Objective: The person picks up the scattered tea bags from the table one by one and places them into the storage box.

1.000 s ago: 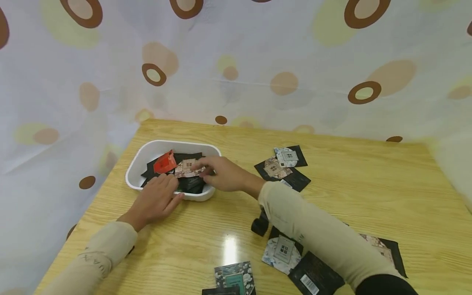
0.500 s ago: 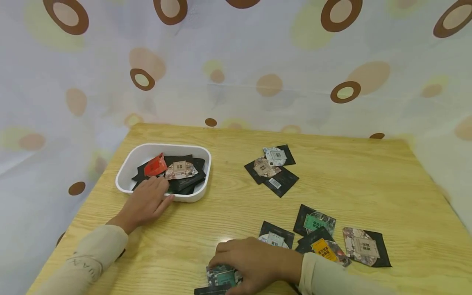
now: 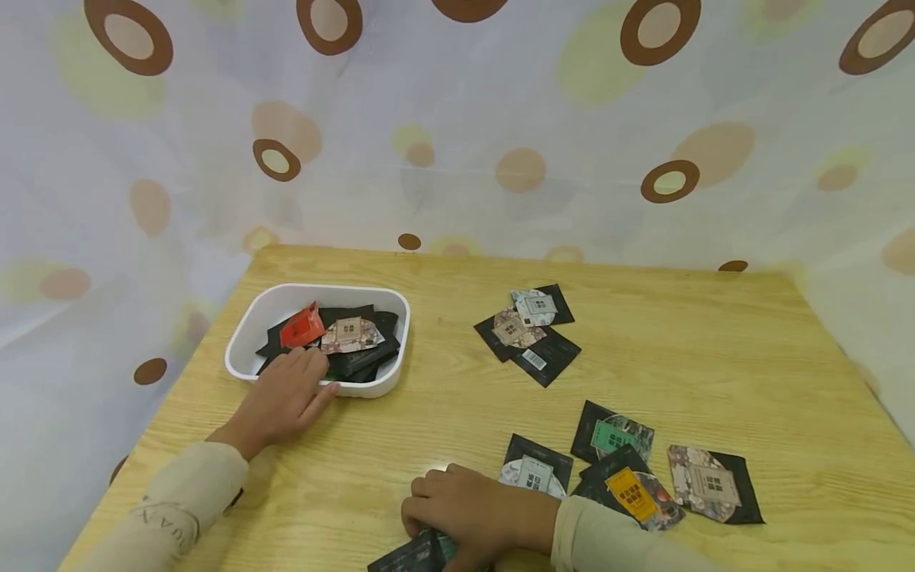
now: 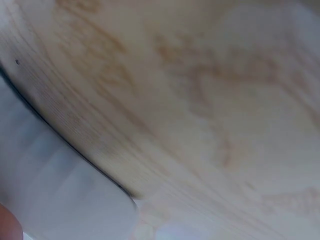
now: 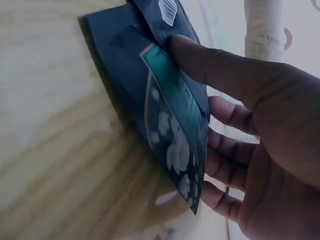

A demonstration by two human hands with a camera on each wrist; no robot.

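Observation:
My left hand [image 3: 286,397] grips the near rim of a white plastic tub [image 3: 239,345], its fingers bent over the edge. Inside lie several black sachets [image 3: 364,361], one with a pink floral print [image 3: 350,332], and a red packet [image 3: 303,326]. At the near edge of the view, my right hand [image 3: 475,508] pinches a dark floral sachet with a teal label [image 5: 172,92]. The right wrist view has the thumb on its front and the fingers behind. A second black sachet with a barcode [image 5: 155,20] overlaps it under the thumb.
Right of my right hand lie a blue-and-white sachet [image 3: 534,469], a green-labelled one [image 3: 615,433], an orange-labelled one [image 3: 632,494] and a pink floral one [image 3: 708,483]. Several overlapping sachets [image 3: 529,330] rest farther back on the wooden table [image 3: 679,342]. A patterned cloth [image 3: 457,119] hangs behind.
My right hand has left the tub, come back toward me and taken hold of the teal-labelled sachet, which now tilts. The left hand has stayed at the tub's rim.

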